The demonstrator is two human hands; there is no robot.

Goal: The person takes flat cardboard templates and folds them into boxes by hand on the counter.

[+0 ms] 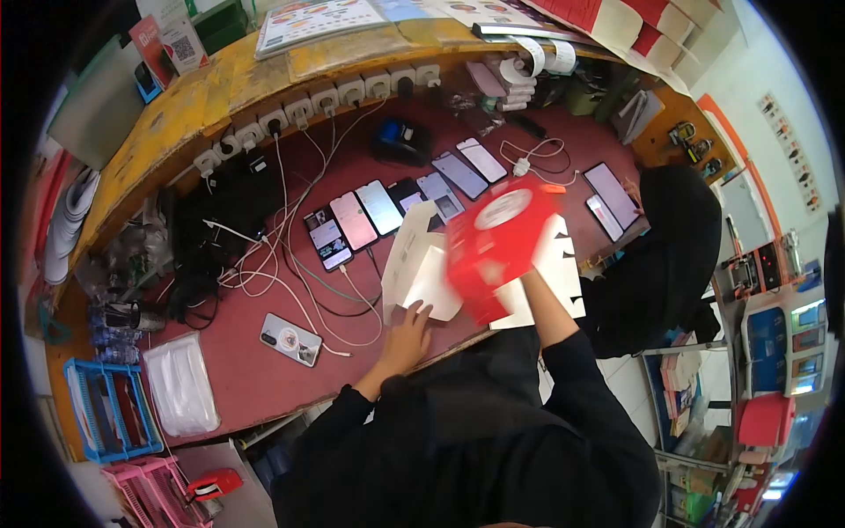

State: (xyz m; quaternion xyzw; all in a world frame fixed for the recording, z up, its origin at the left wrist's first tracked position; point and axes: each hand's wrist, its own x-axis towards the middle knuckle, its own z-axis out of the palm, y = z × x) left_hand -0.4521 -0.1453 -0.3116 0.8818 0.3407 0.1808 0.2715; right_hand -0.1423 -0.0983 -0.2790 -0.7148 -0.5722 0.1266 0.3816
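Note:
My left hand [407,341] rests at the table's front edge, fingers stretched out against the lower edge of an open white cardboard box [409,264]. The box stands partly unfolded, its flaps up. My right forearm reaches up to a red cardboard box [497,233] with a white round print, blurred by motion. The red cardboard is lifted in my right hand [531,280], whose fingers are hidden behind it. Below and to the right lies a white cut cardboard sheet [562,273], partly covered by the red one and my right arm.
Several phones lie in a row behind the boxes, including a pink-screened phone [354,222]. A silver phone [290,340] and white cables [286,229] are at the left. A person in black [673,238] sits at the right near another phone [612,198]. A blue rack [106,409] stands front left.

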